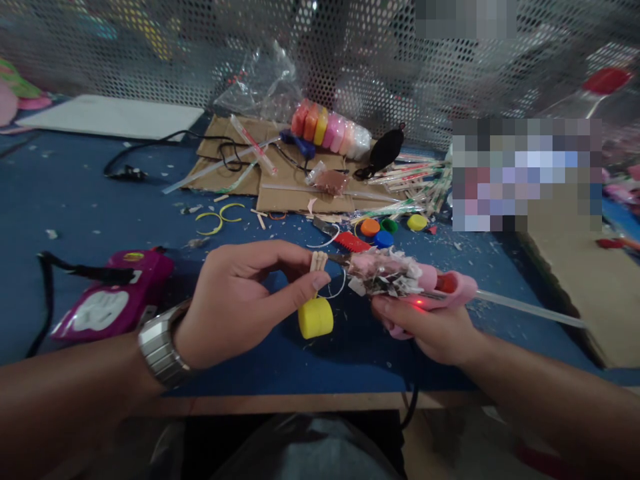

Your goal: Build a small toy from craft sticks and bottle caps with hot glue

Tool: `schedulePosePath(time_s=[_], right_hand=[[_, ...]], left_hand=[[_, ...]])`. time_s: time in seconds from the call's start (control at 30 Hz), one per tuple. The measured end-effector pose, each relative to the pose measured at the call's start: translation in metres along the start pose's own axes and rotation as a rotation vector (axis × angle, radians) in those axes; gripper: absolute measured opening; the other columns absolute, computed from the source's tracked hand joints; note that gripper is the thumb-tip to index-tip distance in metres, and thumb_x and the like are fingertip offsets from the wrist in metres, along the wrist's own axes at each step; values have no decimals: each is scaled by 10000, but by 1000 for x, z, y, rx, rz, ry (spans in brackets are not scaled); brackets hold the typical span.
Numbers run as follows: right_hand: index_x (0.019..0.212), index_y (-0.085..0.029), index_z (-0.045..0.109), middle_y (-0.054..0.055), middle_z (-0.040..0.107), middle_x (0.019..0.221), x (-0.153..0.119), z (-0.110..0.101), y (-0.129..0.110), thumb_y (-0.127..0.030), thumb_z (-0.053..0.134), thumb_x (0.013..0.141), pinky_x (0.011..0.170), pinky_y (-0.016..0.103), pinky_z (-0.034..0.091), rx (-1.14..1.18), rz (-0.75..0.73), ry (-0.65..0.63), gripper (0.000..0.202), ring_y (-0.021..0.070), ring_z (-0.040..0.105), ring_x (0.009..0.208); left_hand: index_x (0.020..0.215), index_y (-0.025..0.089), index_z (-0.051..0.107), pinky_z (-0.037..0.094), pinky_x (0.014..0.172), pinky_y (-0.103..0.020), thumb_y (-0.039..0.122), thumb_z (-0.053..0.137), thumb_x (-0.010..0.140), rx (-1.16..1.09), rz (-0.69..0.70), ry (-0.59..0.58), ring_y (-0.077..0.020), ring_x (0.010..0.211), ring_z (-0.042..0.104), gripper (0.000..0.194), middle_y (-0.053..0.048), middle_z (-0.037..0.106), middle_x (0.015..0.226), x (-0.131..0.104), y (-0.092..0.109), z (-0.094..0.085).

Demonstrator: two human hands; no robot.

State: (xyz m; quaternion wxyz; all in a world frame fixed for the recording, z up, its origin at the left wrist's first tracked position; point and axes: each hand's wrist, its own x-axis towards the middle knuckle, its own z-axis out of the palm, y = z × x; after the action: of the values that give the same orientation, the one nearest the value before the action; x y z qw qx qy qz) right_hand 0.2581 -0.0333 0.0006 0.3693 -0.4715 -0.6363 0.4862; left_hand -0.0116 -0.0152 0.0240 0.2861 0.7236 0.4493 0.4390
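My left hand (250,300), with a metal watch at its wrist, pinches a small bundle of wooden sticks (319,264) between thumb and fingers. A yellow cap (317,318) hangs just under the bundle. My right hand (425,327) is wrapped round a pink glue gun (457,288) with a small red light lit. Grey and white scraps cover its front part, and a clear glue stick (530,308) sticks out of its back. The nozzle points left and meets or nearly meets the sticks; whether they touch, I cannot tell.
A purple device (117,293) with a black cable lies at the left. Behind my hands are orange (370,227), blue and green caps, a red-handled cutter (351,242), cardboard (300,197), wrapped sticks (413,175) and colourful clay packs (327,130). More cardboard (575,267) lies right.
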Motion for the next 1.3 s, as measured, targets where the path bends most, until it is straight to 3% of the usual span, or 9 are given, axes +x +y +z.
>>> schedulePosePath(time_s=[0.17,0.3,0.5,0.63,0.87,1.07,1.3], right_hand=[[750,-294,733,-2,615,606,-1,-2,0,-665,793,949,482,327,559,23,101,-68,425,206,631,593],[805,-266,730,4,649,704,-2,0,5,-657,840,900,491,308,541,87,200,30,418,186,604,630],[919,-259,651,74,695,1021,7,2,8,-519,787,972,647,373,606,230,-36,52,298,220,653,794],[998,-275,603,52,700,1192,15,-4,6,-375,744,1021,653,331,585,216,-56,100,174,181,650,803],[896,-268,573,66,741,1050,26,-8,-5,-419,792,962,738,380,600,-17,-38,103,274,255,715,948],[905,-273,602,55,779,1156,25,-7,1,-427,769,969,934,433,621,-134,-45,108,236,269,725,1086],[960,-271,686,58,800,1127,22,-6,5,-406,772,996,943,443,633,-170,-81,123,164,274,739,1065]], left_hand=[[838,267,817,584,599,-314,382,880,927,22,-17,20,-174,645,716,158,26,823,785,0,-1,0],[825,264,817,608,622,-307,386,896,920,-2,-28,11,-178,664,738,174,25,823,775,0,0,1],[841,249,817,629,642,-307,373,881,935,-97,-69,-53,-190,703,769,168,4,845,804,1,0,2],[859,257,814,633,700,-325,355,896,917,-73,-45,-48,-194,759,780,140,0,846,847,0,-4,3],[923,243,762,674,755,-346,393,870,940,-146,-74,-72,-220,853,813,186,-30,816,929,-1,-7,4],[949,237,718,685,749,-345,437,839,968,-138,-101,-70,-231,864,816,234,-45,823,940,1,-6,5],[890,240,664,680,779,-363,423,835,971,-156,-91,-84,-225,872,801,263,-34,755,908,0,-9,4]])
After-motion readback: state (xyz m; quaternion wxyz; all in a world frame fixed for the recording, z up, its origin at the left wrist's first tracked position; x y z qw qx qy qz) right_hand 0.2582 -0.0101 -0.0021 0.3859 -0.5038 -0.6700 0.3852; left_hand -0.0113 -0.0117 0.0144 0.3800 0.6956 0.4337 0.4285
